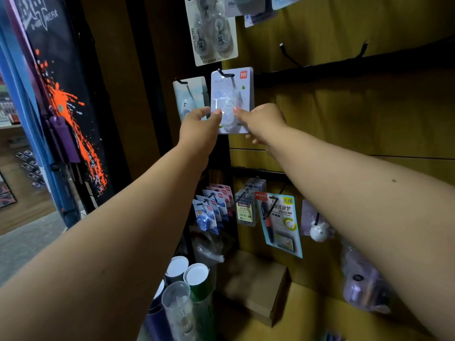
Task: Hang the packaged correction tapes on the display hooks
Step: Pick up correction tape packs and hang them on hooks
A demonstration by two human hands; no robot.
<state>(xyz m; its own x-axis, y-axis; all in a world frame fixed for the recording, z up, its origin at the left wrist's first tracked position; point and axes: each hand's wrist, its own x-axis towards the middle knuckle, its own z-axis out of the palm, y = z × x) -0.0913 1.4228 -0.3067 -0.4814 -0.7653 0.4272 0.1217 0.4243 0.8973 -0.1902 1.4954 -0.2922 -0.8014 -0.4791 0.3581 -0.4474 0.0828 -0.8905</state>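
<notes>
A pale blue packaged correction tape [231,94] hangs with its top slot over a black display hook [222,73] on the wooden wall. My left hand [200,129] pinches the pack's lower left edge, thumb on its front. My right hand [263,119] pinches its lower right edge, fingers behind the card. Just left of it, another correction tape pack [189,97] hangs on its own hook. Two bare black hooks [286,54] [363,49] stick out of the wall to the upper right.
A larger twin-tape pack [213,30] hangs above. Below hang several blue tape packs [209,212], a pen pack [279,222] and a small white item [318,231]. Capped tubes [187,274] and a cardboard box [256,286] stand below. A dark banner with orange splashes [64,107] is at left.
</notes>
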